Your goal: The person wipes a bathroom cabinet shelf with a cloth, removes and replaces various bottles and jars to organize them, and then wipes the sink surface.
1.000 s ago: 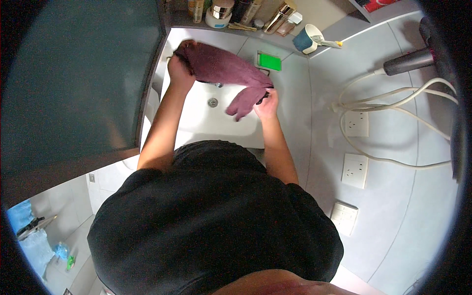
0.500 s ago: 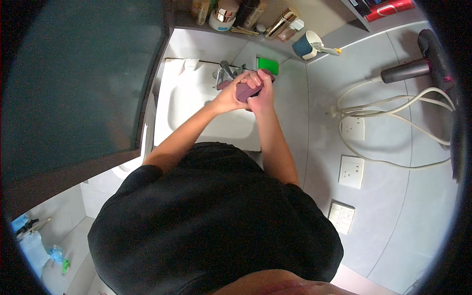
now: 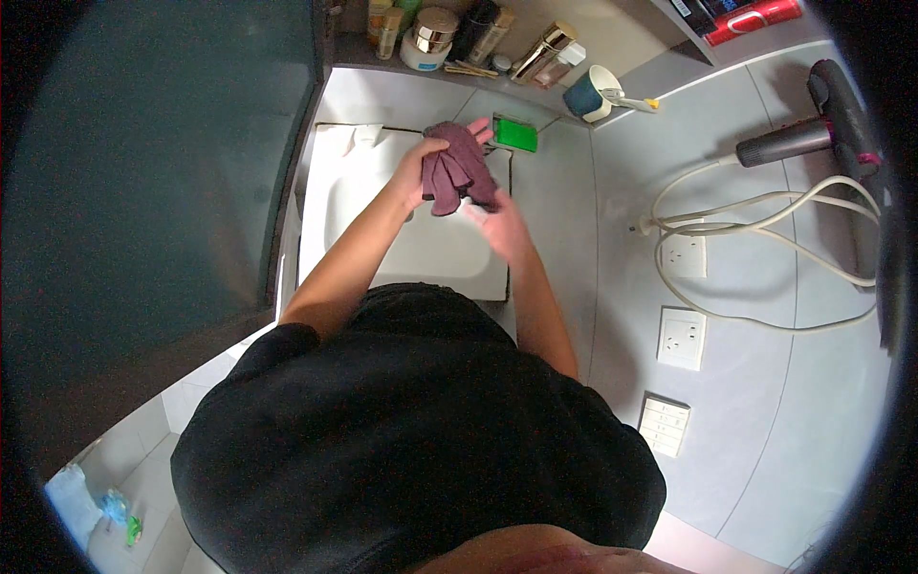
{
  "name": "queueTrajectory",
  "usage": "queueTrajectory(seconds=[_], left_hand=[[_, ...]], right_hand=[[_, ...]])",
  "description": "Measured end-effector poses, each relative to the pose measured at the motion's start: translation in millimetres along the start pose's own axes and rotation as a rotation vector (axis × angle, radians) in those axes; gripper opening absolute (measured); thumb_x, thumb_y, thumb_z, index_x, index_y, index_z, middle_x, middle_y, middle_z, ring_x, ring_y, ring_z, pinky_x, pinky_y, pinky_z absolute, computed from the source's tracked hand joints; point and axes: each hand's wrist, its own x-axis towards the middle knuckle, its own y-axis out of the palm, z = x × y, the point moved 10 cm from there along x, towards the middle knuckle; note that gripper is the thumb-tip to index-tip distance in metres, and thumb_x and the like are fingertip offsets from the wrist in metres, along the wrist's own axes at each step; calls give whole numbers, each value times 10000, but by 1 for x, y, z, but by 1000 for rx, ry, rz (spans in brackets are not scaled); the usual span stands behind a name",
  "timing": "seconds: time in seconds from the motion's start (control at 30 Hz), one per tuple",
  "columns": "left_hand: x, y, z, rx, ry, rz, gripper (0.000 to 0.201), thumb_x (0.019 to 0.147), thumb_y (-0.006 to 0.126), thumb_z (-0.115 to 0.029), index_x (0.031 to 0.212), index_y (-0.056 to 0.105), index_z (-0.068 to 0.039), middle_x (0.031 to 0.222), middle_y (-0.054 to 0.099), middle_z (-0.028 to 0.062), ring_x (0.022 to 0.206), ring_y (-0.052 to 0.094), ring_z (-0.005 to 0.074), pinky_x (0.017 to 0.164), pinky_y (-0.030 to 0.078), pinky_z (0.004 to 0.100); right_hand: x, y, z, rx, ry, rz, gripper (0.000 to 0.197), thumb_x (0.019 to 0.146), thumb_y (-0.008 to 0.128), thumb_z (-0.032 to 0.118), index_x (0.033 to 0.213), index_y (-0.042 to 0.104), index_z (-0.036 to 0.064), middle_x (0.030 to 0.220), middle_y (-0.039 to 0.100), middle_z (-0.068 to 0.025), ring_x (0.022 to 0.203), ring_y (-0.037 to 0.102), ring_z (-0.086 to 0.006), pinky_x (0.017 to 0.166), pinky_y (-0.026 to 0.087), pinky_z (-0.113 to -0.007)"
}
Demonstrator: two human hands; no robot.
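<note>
A purple-brown cloth [image 3: 461, 167], bunched in loose folds, hangs over the white sink. My left hand [image 3: 411, 177] holds it from the left, thumb on top; fingertips poke out past its far edge. Close by the cloth's lower right corner is my right hand [image 3: 502, 228]. Its fingers are smeared by motion and point toward the cloth, so whether they grip it is unclear. Beneath both hands lies the sink basin [image 3: 449, 273]. The cloth and hands hide most of the faucet.
A green sponge-like block [image 3: 516, 134] sits at the sink's far right corner. Cosmetic jars [image 3: 435, 31] and a blue-white cup [image 3: 588, 94] stand on the shelf behind. A hair dryer [image 3: 789, 142] with a looped cord hangs at right. A dark panel [image 3: 172, 182] fills the left.
The cloth was squeezed into a small bundle between both hands; now it is looser and spread. My right hand has moved down and toward me, while my left hand has shifted slightly left.
</note>
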Motion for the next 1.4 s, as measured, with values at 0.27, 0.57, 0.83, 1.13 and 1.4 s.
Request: queueTrajectory(seconds=[0.27,0.57,0.83,1.13,1.4], left_hand=[[10,-48,53,86,-339,-225,363,958,687,-265,1168,628,24,997,677,78,896,656,202,820,547,337],[15,-80,8,1297,147,-394,585,788,791,-320,1215,620,43,949,732,151,855,711,261,807,568,382],[-38,-183,28,1662,-428,-551,859,831,756,-475,1475,524,45,1502,514,332,1300,605,487,1080,515,484],[-50,-79,74,1896,171,252,617,839,759,-40,1419,597,-176,1547,506,115,1342,569,357,1076,527,445],[-24,-151,99,2304,-369,62,234,839,718,-317,1006,714,-153,940,761,156,941,735,388,798,590,505]], right_hand=[[15,35,27,1079,-35,240,604,1096,565,454,1565,459,88,1477,614,-148,1355,581,-288,1145,451,-518],[14,70,17,660,219,193,447,969,787,416,1205,628,72,961,645,-41,787,638,-185,741,607,-430],[-3,43,-15,-37,452,9,283,903,791,325,990,662,88,775,593,25,634,576,-95,507,474,-292],[-41,64,-60,446,744,694,306,983,724,350,993,588,77,695,486,24,517,427,-71,462,348,-242],[15,10,-47,-1029,437,137,486,686,870,435,963,763,51,899,763,-143,745,735,-300,711,598,-425]])
